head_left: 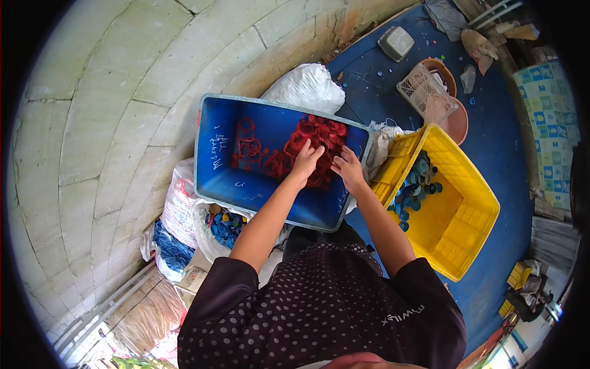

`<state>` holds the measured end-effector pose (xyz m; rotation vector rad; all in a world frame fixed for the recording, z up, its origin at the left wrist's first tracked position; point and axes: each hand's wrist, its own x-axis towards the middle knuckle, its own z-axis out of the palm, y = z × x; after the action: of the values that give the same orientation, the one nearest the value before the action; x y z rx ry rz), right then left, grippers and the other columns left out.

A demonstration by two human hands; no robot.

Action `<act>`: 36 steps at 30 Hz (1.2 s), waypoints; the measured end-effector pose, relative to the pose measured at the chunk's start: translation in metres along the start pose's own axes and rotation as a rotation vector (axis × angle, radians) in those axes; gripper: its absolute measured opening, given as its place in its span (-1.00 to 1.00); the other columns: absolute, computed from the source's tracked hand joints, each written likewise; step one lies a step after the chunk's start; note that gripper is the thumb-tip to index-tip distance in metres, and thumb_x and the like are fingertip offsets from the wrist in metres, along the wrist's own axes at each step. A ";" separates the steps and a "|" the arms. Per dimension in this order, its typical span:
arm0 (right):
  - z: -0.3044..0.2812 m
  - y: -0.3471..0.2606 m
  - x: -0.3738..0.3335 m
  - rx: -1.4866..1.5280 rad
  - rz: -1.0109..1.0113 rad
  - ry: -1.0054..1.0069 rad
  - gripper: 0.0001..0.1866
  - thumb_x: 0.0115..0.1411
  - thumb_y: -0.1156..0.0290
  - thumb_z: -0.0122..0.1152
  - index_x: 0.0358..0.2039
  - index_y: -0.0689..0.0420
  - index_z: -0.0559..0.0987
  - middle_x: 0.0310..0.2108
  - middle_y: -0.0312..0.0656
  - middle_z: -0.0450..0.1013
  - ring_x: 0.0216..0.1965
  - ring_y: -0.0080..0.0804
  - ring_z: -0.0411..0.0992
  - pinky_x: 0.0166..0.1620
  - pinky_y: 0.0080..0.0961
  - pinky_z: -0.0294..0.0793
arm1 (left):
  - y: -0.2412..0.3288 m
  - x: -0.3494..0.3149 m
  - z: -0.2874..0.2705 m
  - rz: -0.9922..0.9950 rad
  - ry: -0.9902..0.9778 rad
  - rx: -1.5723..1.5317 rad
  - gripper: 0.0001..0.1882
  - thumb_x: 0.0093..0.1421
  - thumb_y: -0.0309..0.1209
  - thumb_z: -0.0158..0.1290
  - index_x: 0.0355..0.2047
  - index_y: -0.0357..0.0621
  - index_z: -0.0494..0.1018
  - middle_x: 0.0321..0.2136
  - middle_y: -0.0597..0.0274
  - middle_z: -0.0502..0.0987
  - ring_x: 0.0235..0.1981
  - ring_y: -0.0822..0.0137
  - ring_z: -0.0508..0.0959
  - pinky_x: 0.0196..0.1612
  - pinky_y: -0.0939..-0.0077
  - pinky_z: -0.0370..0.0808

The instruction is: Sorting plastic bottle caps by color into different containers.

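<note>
Both hands are inside a large blue crate (209,169), over a heap of red plastic caps and rings (324,128) at its right end. My left hand (308,162) lies against the near side of the heap, its fingers apart and nothing visible in them. Just to its right, my right hand (348,167) reaches to the caps with spread, slightly bent fingers. No held piece can be made out in it. Looser red rings (247,146) and small red pieces trail across the crate's floor to the left. The palms face down, so their undersides are hidden.
A yellow crate (458,246) with blue-green caps (418,184) stands to the right. White sacks (307,89) lean behind the blue crate. An open sack of blue caps (225,229) sits near left. Basins (458,120) rest on the blue floor; a block wall (117,111) bounds the left.
</note>
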<state>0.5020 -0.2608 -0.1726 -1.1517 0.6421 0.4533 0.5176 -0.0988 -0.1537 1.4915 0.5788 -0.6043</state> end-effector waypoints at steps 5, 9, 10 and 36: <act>0.004 0.017 -0.030 -0.050 0.100 -0.132 -0.43 0.24 0.48 0.13 0.25 0.18 0.25 0.16 -0.06 0.28 -0.05 -0.31 0.43 -0.02 -0.36 0.49 | -0.030 -0.068 -0.037 -0.073 -0.120 -0.224 -0.45 0.30 -0.14 0.01 0.24 -0.06 0.23 0.06 0.24 0.44 -0.03 0.33 0.49 -0.05 0.34 0.40; 0.009 0.058 -0.060 -0.185 0.139 -0.258 -0.52 0.24 0.48 0.13 0.17 0.17 0.33 0.02 -0.16 0.37 -0.13 -0.36 0.45 -0.07 -0.39 0.50 | -0.094 -0.132 -0.066 -0.141 0.042 -0.492 -0.59 0.30 -0.16 0.01 0.10 -0.01 0.35 -0.04 0.31 0.47 -0.14 0.38 0.50 -0.12 0.43 0.40; 0.013 0.067 -0.072 -0.205 0.161 -0.284 -0.58 0.24 0.49 0.13 0.12 0.15 0.36 -0.06 -0.21 0.38 -0.15 -0.39 0.45 -0.10 -0.41 0.51 | -0.111 -0.153 -0.075 -0.123 0.087 -0.529 -0.59 0.30 -0.16 0.01 0.10 -0.01 0.35 -0.04 0.31 0.47 -0.14 0.38 0.50 -0.12 0.43 0.40; 0.121 0.199 -0.323 -1.291 0.077 -1.045 -0.72 0.22 0.28 0.20 -0.08 0.06 0.51 -0.23 -0.37 0.45 -0.26 -0.59 0.44 -0.28 -0.56 0.45 | -0.365 -0.508 -0.063 0.315 0.765 -1.410 -0.70 0.28 -0.17 -0.04 -0.05 0.02 0.38 -0.24 0.39 0.46 -0.24 0.40 0.46 -0.17 0.45 0.35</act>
<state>0.1653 -0.0802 -0.0604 -1.7940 -0.6710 1.5149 -0.1018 -0.0255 -0.0707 0.3510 1.0113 0.6300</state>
